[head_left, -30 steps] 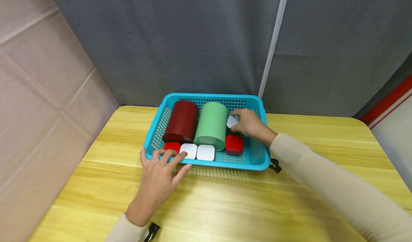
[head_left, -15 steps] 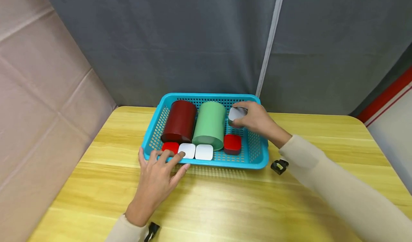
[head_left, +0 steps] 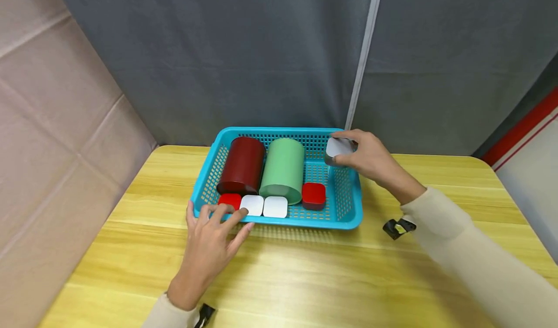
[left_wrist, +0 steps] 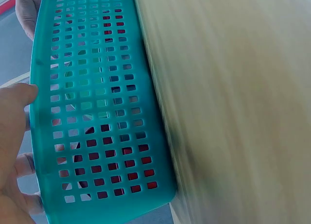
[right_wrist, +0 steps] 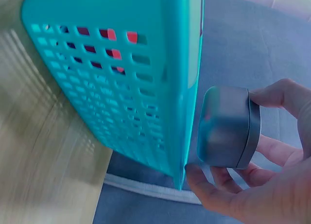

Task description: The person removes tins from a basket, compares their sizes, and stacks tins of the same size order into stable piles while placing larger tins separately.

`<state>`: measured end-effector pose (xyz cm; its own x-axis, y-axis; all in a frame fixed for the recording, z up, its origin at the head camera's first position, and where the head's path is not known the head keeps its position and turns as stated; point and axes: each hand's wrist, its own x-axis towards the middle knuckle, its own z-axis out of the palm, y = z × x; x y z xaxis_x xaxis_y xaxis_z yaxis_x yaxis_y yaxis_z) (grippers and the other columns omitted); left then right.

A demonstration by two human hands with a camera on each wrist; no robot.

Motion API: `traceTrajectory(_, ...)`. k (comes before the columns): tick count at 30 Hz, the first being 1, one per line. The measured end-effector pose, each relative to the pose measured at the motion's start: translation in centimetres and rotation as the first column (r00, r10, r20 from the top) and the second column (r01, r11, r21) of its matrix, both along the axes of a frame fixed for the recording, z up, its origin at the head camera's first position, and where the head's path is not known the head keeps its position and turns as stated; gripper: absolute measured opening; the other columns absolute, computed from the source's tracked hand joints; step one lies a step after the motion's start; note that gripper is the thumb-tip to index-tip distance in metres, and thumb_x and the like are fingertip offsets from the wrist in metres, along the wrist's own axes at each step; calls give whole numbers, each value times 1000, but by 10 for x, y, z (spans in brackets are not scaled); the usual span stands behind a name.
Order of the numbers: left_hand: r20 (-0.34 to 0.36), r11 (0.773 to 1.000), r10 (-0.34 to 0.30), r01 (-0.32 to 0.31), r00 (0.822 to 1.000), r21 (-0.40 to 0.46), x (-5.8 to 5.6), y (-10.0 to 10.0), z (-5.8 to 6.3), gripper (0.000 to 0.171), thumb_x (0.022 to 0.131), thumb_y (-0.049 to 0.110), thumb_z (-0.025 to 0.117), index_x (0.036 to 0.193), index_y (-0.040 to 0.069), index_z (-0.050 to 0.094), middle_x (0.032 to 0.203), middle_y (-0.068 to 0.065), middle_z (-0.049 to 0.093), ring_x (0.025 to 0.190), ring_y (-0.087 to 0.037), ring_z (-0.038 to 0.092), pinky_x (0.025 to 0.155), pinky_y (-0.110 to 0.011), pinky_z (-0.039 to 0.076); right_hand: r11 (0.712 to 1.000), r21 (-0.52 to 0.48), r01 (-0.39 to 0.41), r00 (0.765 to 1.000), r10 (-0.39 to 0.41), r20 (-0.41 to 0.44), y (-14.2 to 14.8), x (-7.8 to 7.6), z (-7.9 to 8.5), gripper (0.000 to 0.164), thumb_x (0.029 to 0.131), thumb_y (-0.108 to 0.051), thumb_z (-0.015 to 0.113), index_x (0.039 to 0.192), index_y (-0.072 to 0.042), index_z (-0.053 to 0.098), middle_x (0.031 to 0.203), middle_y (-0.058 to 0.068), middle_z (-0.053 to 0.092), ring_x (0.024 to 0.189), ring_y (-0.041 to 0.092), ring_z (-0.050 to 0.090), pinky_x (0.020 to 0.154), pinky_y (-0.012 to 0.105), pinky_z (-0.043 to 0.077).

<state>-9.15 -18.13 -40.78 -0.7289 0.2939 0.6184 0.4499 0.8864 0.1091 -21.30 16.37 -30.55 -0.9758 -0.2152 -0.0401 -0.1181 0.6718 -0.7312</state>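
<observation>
My right hand pinches a small square tin with a pale top, raised over the back right corner of a blue perforated basket. The right wrist view shows the tin's grey body and lid seam between thumb and fingers, just beyond the rim. My left hand rests across the basket's front left rim with spread fingers, one fingertip at a white-topped tin. Inside lie a dark red cylinder and a pale green cylinder, both on their sides.
Along the basket's front stand a red tin, partly behind my fingers, and another white-topped tin. A further red tin is right of the green cylinder. Behind the wooden table hangs a grey curtain.
My right hand has lifted the pale-topped tin from beside the green cylinder and carried it right, to the basket's back right corner. The left hand has stayed at the front rim.
</observation>
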Motion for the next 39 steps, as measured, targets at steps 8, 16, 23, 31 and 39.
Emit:
traceTrajectory(8, -49, 1000, 29, -29, 998, 5, 2, 2, -1, 59, 109, 62, 37, 106, 22, 80, 95, -7, 71, 98, -44, 63, 99, -90, 28, 1000, 3, 29, 1000, -29, -2, 21, -1, -2, 63, 92, -16, 66, 153, -7, 53, 156, 27, 45, 118, 40, 49, 88, 46, 50)
traceTrajectory(16, -25, 998, 56, -56, 998, 14, 5, 4, -2, 61, 108, 63, 36, 107, 21, 80, 100, -9, 72, 102, -46, 63, 100, -92, 24, 997, -4, 72, 997, -72, 26, 54, -5, -8, 65, 96, -14, 66, 157, -7, 47, 159, 28, 40, 121, 41, 47, 82, 38, 49)
traceTrajectory(23, -31, 998, 56, -55, 998, 28, 5, 5, -3, 62, 108, 64, 36, 105, 21, 80, 98, -9, 71, 100, -46, 64, 100, -92, 24, 997, -12, 74, 995, -73, 66, 80, -13, -23, 65, 97, -15, 66, 159, -8, 45, 162, 29, 35, 127, 42, 44, 90, 43, 46)
traceTrajectory(31, -10, 998, 48, -48, 999, 39, 6, 6, -3, 62, 108, 64, 36, 107, 19, 80, 100, -10, 71, 102, -46, 63, 101, -92, 21, 997, -40, 66, 992, -62, 105, 95, -19, -35, 64, 97, -15, 66, 157, -7, 46, 160, 28, 37, 127, 41, 44, 85, 32, 46)
traceTrajectory(39, 11, 998, 41, -41, 999, 37, 7, 7, -1, 29, 93, 42, 74, 109, 19, 80, 102, -10, 71, 105, -45, 62, 102, -92, 22, 998, -39, 40, 991, -35, 127, 104, -26, -43, 65, 97, -14, 66, 158, -8, 45, 162, 29, 34, 132, 42, 41, 91, 35, 44)
